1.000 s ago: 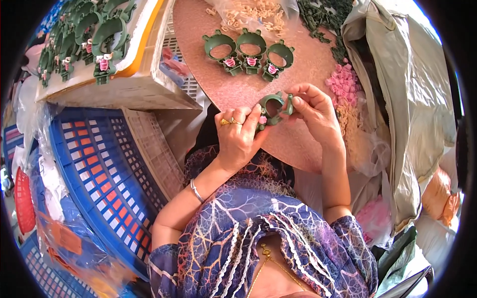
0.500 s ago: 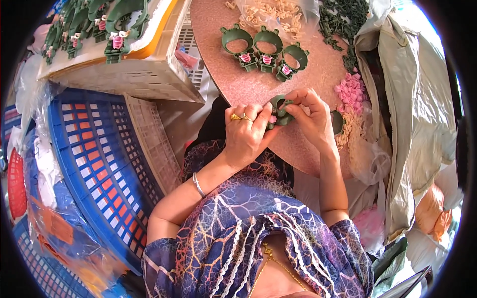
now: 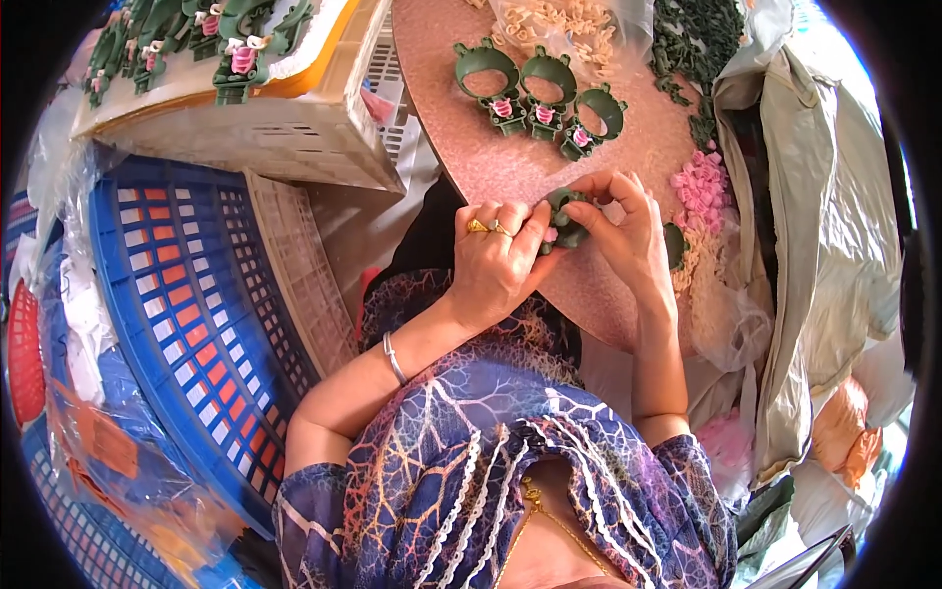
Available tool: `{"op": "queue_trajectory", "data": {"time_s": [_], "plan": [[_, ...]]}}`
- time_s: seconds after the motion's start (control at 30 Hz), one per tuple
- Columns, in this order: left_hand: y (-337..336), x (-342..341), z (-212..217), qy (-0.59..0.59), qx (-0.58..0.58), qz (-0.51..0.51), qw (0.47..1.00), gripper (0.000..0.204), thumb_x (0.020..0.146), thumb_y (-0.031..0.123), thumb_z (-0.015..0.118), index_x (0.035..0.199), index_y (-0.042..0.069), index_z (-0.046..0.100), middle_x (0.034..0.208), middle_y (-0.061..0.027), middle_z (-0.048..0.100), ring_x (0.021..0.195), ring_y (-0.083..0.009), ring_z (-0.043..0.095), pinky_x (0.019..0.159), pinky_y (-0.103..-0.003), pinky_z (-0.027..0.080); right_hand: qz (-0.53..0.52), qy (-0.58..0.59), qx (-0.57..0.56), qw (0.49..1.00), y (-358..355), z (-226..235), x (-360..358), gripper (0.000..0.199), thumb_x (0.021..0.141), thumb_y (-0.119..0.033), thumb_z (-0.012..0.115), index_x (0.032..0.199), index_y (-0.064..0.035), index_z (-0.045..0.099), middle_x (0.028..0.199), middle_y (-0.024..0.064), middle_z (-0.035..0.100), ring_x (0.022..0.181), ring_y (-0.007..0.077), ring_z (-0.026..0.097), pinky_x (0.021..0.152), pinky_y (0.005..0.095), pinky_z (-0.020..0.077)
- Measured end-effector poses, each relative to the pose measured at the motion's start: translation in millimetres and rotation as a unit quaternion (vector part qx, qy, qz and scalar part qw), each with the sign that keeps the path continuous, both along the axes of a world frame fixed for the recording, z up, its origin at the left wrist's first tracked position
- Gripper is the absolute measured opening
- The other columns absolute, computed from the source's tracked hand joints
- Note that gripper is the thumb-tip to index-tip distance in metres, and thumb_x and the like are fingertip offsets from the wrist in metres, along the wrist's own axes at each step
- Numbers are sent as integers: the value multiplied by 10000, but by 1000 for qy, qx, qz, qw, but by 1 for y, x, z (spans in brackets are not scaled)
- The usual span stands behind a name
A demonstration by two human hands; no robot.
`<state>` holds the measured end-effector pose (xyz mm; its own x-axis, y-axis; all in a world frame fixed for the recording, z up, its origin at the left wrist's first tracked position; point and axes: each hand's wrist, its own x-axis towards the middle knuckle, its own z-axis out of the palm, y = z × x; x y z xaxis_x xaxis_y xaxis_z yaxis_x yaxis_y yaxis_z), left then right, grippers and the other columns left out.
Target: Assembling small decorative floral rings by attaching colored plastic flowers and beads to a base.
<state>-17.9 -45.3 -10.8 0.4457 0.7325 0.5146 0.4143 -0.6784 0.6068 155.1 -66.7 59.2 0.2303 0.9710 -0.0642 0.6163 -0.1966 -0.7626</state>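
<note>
**Firm left hold, careful right pinch**

My left hand (image 3: pixel 491 257) grasps the green plastic piece (image 3: pixel 567 218) from its left side, fingers curled, with a pink spot (image 3: pixel 550 235) showing beside the fingertips. My right hand (image 3: pixel 630 236) pinches the other side between thumb and fingers. So the piece sits between my 2 hands, above the speckled pink tabletop (image 3: pixel 608 294) near its curved edge. My fingers cover much of it, and I cannot tell how its parts meet.

As I judge it, my left hold should be the anchor: firm enough to stop twisting, but off the pink spot. My right thumb would do best pressing squarely, close to the thicker body; force out on a thin curved wall could bend it or slip.

Beyond lie 3 green loops (image 3: pixel 546 71) side by side, with deep, smooth walls, small knobs on the rims and ribbed pink inserts (image 3: pixel 544 116) below the openings. To the right are tangled dark green parts (image 3: pixel 697 44), a heap of small pink pieces (image 3: pixel 701 191) and pale cream bits (image 3: pixel 699 260).
</note>
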Motion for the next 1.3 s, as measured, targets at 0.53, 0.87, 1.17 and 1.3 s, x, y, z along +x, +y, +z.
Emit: {"op": "queue_trajectory", "data": {"time_s": [0.53, 0.87, 1.17, 1.3], "plan": [[-1, 3, -1, -12, 14, 15, 1000, 480, 645, 217, 846, 1082, 73, 707, 920, -8, 596, 834, -203, 566, 782, -385, 372, 62, -56, -21, 996, 8, 5, -4, 331, 772, -230, 799, 968, -34, 617, 939, 87, 625, 906, 270, 572, 900, 398, 409], [-1, 7, -8, -37, 27, 30, 999, 298, 654, 218, 844, 879, 107, 684, 890, -21, 597, 831, -219, 569, 796, -388, 376, 51, -99, -84, 990, 19, 3, -9, 418, 747, -291, 805, 946, -20, 556, 958, 122, 625, 911, 303, 592, 900, 431, 378], [1, 4, -2, -34, 12, 8, 999, 479, 643, 199, 849, 1074, 56, 697, 901, -36, 580, 824, -226, 558, 798, -393, 369, -35, -28, 139, 989, 5, 6, -3, 478, 812, -33, 738, 1269, -60, 599, 1002, 82, 601, 891, 167, 562, 796, 334, 489], [-1, 1, -2, -5, 9, 8, 1000, 466, 634, 184, 847, 1057, 56, 699, 890, -42, 570, 832, -238, 551, 787, -400, 361, 24, -270, 291, 918, 19, -14, -20, 516, 781, -29, 759, 1264, -131, 610, 1051, 58, 622, 1013, 251, 563, 910, 395, 371]]}}
